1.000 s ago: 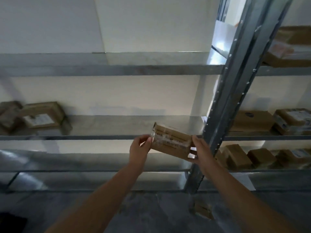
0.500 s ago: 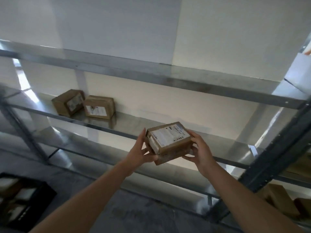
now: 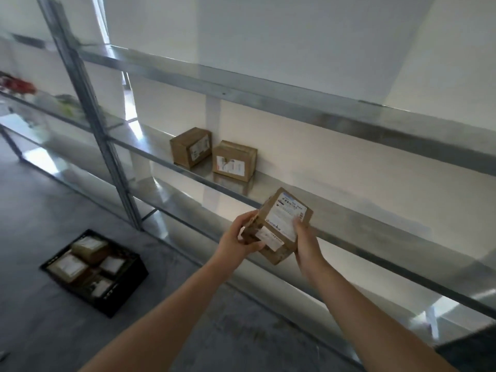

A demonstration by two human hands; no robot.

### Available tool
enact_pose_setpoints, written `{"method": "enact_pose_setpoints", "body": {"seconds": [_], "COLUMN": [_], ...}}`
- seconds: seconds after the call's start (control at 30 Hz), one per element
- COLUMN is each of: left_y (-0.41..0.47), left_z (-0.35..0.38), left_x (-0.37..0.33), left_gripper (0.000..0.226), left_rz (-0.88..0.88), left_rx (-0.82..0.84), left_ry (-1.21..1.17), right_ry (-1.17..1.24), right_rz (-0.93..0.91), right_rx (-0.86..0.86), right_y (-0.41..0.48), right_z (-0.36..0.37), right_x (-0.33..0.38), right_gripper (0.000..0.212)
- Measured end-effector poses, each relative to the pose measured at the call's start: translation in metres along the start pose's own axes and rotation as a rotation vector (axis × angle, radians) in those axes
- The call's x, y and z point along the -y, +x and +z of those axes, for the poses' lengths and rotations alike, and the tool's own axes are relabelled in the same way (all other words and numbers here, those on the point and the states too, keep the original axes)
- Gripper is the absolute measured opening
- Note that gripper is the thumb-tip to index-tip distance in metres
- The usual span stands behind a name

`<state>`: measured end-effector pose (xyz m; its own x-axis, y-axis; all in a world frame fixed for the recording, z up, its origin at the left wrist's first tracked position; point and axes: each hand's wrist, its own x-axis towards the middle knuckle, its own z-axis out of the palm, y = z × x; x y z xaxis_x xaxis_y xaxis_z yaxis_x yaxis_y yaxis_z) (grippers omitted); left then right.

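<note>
Both my hands hold a small brown cardboard box [image 3: 281, 221] with white shipping labels on its top and side. It is in the air just in front of the middle metal shelf [image 3: 362, 218]. My left hand [image 3: 239, 237] grips its left end with curled fingers. The box's right side is held by my right hand [image 3: 304, 237], with the thumb lying on the top label. The box is tilted, one corner pointing at the shelf.
Two more labelled cardboard boxes [image 3: 191, 146] [image 3: 234, 160] stand on the same shelf further left. A black crate [image 3: 94, 269] with several parcels sits on the grey floor at lower left. A steel upright [image 3: 88, 103] divides the shelving bays.
The view has swung left along the shelving, bringing the floor crate and the two shelved boxes closer to centre. The box has turned in my hands and sits tilted, nearer the shelf edge.
</note>
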<state>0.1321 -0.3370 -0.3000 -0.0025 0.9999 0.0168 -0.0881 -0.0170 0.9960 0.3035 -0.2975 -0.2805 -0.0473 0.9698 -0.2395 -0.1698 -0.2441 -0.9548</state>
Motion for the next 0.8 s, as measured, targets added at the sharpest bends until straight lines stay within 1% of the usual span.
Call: {"method": "enact_pose_setpoints", "body": {"seconds": [0.1, 0.17, 0.23, 0.3, 0.4, 0.47, 0.57, 0.67, 0.8], "left_y": [-0.002, -0.005, -0.008, -0.012, -0.020, -0.023, -0.021, -0.013, -0.005], "left_z": [-0.034, -0.061, -0.086, -0.105, -0.124, -0.133, -0.152, -0.178, -0.218], "left_x": [-0.006, -0.009, -0.010, -0.010, -0.006, -0.005, -0.007, -0.013, -0.015], "left_gripper": [0.063, 0.057, 0.054, 0.055, 0.059, 0.060, 0.046, 0.043, 0.031], "left_rz": [-0.027, -0.080, -0.148, -0.189, -0.180, -0.182, -0.214, -0.223, -0.221], "left_rx": [-0.099, -0.082, -0.067, -0.068, -0.085, -0.133, -0.267, -0.411, -0.670], "left_ry": [0.026, 0.036, -0.059, -0.165, -0.186, -0.218, -0.259, -0.260, -0.289], "right_ry": [-0.016, -0.067, -0.161, -0.261, -0.377, -0.412, -0.416, -0.406, -0.375], "right_rz": [0.003, 0.029, 0.046, 0.037, 0.028, 0.016, 0.023, 0.006, 0.013], "right_rx": [0.082, 0.123, 0.188, 0.271, 0.354, 0.396, 0.476, 0.570, 0.704], "right_y": [0.004, 0.007, 0.013, 0.017, 0.023, 0.030, 0.042, 0.057, 0.079], "right_z": [0.046, 0.065, 0.080, 0.096, 0.124, 0.141, 0.168, 0.202, 0.263], "right_x": [-0.007, -0.008, -0.005, -0.001, 0.002, -0.001, -0.006, -0.011, -0.018], "right_gripper": [0.040, 0.040, 0.041, 0.045, 0.054, 0.057, 0.058, 0.061, 0.060]}}
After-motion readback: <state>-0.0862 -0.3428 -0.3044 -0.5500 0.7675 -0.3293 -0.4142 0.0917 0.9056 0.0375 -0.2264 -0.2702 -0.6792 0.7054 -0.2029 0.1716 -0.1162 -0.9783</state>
